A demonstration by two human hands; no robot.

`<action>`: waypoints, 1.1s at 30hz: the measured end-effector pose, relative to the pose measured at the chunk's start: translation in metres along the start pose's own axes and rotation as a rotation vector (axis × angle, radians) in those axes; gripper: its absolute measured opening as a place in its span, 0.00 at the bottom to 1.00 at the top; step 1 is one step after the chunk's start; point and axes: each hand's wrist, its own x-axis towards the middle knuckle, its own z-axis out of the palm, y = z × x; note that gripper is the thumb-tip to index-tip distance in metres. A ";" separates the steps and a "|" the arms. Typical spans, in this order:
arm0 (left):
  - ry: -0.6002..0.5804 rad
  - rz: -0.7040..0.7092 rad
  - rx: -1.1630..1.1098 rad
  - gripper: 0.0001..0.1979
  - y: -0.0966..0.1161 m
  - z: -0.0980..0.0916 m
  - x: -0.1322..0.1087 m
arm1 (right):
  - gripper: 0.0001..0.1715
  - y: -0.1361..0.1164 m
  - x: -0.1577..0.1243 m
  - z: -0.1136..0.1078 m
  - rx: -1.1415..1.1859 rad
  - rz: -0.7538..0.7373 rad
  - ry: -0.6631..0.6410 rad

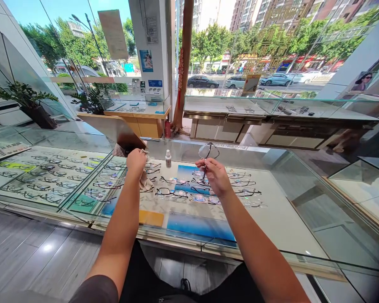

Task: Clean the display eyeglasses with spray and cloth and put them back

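My right hand (215, 176) is closed on a pair of dark-framed glasses (208, 151), pinching them by the frame so the lenses stand above the glass counter (271, 168). My left hand (136, 162) is closed on a pale cleaning cloth (144, 180) that hangs down from the fingers. A small white dropper bottle (168, 159) stands upright on the counter between the two hands, touching neither.
Under the counter glass lie several rows of spectacles (177, 192) on blue and white display cards. A mirror stand (120, 131) sits behind my left hand. More glass showcases (271, 107) line the window, with potted plants (28, 99) at left.
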 end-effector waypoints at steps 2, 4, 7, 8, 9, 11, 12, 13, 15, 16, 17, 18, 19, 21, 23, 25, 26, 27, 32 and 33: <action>0.054 0.046 -0.040 0.13 0.003 -0.008 -0.003 | 0.15 -0.002 0.000 0.000 0.008 -0.014 0.002; 0.121 0.110 -0.161 0.15 0.008 -0.014 -0.008 | 0.15 -0.004 0.001 0.000 0.009 -0.026 0.003; 0.133 0.209 -0.579 0.21 0.020 -0.020 -0.019 | 0.17 -0.007 0.000 0.000 -0.009 -0.041 0.009; 0.077 0.226 -0.741 0.24 0.025 -0.021 -0.024 | 0.17 -0.008 0.000 0.001 -0.014 -0.046 0.014; -0.018 0.232 -0.881 0.27 0.031 -0.022 -0.031 | 0.18 -0.009 0.000 0.001 -0.016 -0.050 0.017; -0.252 0.229 -1.058 0.32 0.043 -0.022 -0.046 | 0.18 -0.011 -0.001 0.001 -0.006 -0.053 0.016; -0.374 0.222 -1.098 0.33 0.049 -0.020 -0.054 | 0.19 -0.013 -0.002 0.001 0.006 -0.051 0.013; -0.493 0.218 -1.114 0.33 0.055 -0.018 -0.062 | 0.19 -0.014 -0.003 0.001 0.018 -0.046 0.008; -0.662 0.227 -1.120 0.32 0.065 -0.011 -0.078 | 0.19 -0.015 -0.005 0.002 0.044 -0.035 0.000; -0.730 0.235 -1.114 0.32 0.069 -0.007 -0.086 | 0.19 -0.016 -0.005 0.003 0.056 -0.031 -0.001; -0.791 0.243 -1.109 0.33 0.073 -0.002 -0.092 | 0.19 -0.015 -0.006 0.004 0.065 -0.027 -0.003; -0.846 0.248 -1.108 0.33 0.076 0.002 -0.098 | 0.18 -0.015 -0.006 0.005 0.073 -0.025 -0.005; -0.894 0.250 -1.110 0.34 0.079 0.007 -0.102 | 0.18 -0.014 -0.006 0.006 0.079 -0.026 -0.005; -0.977 0.242 -1.123 0.35 0.083 0.014 -0.110 | 0.19 -0.011 -0.005 0.007 0.076 -0.029 -0.009; -1.047 0.221 -1.140 0.35 0.086 0.018 -0.114 | 0.19 -0.008 -0.002 0.008 0.059 -0.034 -0.011; -1.105 0.201 -1.159 0.35 0.087 0.020 -0.116 | 0.20 -0.005 0.000 0.008 0.045 -0.037 -0.013; -1.123 0.194 -1.167 0.35 0.088 0.021 -0.117 | 0.20 -0.004 0.000 0.008 0.040 -0.035 -0.017; -1.131 0.187 -1.173 0.35 0.088 0.022 -0.117 | 0.21 -0.003 0.001 0.008 0.037 -0.032 -0.020; -1.107 0.149 -1.200 0.37 0.089 0.027 -0.121 | 0.24 0.004 0.002 0.010 0.037 -0.013 -0.012; -1.102 0.147 -1.209 0.38 0.090 0.027 -0.122 | 0.24 0.005 0.002 0.011 0.036 -0.003 -0.011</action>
